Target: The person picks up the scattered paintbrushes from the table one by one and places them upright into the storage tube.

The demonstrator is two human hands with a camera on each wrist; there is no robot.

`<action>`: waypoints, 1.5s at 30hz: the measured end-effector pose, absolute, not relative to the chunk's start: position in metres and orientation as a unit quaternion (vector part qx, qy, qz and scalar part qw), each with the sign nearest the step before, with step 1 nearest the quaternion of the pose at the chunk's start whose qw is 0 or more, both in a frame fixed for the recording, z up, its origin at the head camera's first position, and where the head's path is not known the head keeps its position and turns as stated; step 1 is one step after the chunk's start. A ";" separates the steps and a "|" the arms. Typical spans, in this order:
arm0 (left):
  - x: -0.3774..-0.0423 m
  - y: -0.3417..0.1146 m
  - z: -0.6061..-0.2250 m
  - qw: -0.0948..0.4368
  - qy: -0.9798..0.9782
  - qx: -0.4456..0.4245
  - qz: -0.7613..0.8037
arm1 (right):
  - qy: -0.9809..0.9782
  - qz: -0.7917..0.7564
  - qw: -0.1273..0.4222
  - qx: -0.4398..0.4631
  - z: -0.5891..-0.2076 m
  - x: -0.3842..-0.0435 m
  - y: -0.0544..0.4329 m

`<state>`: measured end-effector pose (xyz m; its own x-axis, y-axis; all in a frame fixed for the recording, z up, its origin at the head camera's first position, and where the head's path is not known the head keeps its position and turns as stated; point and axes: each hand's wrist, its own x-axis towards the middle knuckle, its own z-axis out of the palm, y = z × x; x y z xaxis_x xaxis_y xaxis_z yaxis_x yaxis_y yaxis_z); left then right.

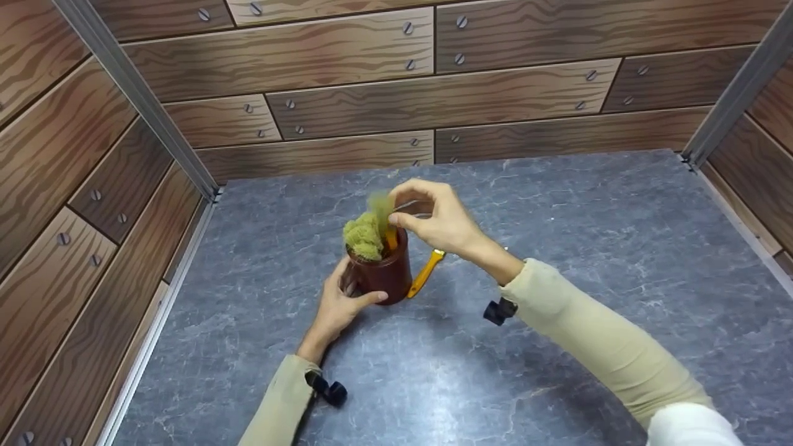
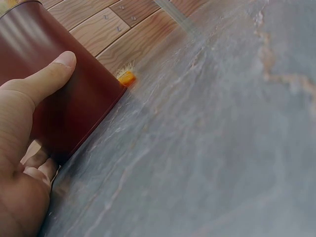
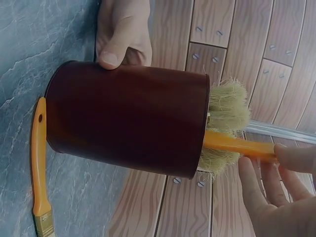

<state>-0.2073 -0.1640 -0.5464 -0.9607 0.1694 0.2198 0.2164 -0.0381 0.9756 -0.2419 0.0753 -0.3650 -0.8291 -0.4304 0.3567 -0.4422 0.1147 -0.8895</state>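
A dark red-brown cylindrical cup [image 1: 387, 280] stands on the table. My left hand [image 1: 337, 308] grips its side low down, thumb in front and fingers partly hidden behind. Pale green bristle tufts [image 1: 362, 236] stick out of the mouth. Above the rim, my right hand [image 1: 443, 218] pinches a paintbrush [image 3: 237, 144] by its orange handle, whose lower end is inside the cup; its bristles look blurred in the head view. Another paintbrush [image 1: 426, 274], also orange-handled, lies on the table against the right side of the cup's base, bristle end away from me.
The grey marbled tabletop [image 1: 260, 248] spreads around the cup. Wood-patterned panels [image 1: 347, 111] rise behind it and on both sides, joined by metal corner rails [image 1: 148, 99]. Black wrist mounts [image 1: 327, 389] sit on both sleeves.
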 end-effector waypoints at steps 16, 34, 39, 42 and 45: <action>-0.207 -0.164 -0.546 0.020 -0.692 -0.146 -0.707 | -0.795 0.552 0.006 0.252 -0.388 -0.241 0.095; -0.206 -0.164 -0.547 0.020 -0.685 -0.145 -0.714 | -0.873 0.465 0.001 0.147 -0.452 -0.249 0.104; -0.203 -0.165 -0.549 0.016 -0.693 -0.140 -0.707 | -0.904 0.409 -0.028 0.117 -0.474 -0.255 0.101; -0.202 -0.166 -0.548 0.016 -0.693 -0.138 -0.707 | -0.916 0.384 -0.048 0.107 -0.482 -0.257 0.099; -0.206 -0.164 -0.546 0.018 -0.688 -0.144 -0.711 | -0.921 0.375 -0.046 0.096 -0.483 -0.261 0.098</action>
<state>-0.2058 -0.1638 -0.5464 -0.9579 0.1731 0.2289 0.2229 -0.0533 0.9734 -0.2606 0.0985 -0.4832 -0.9773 -0.2113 -0.0124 -0.1425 0.7001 -0.6996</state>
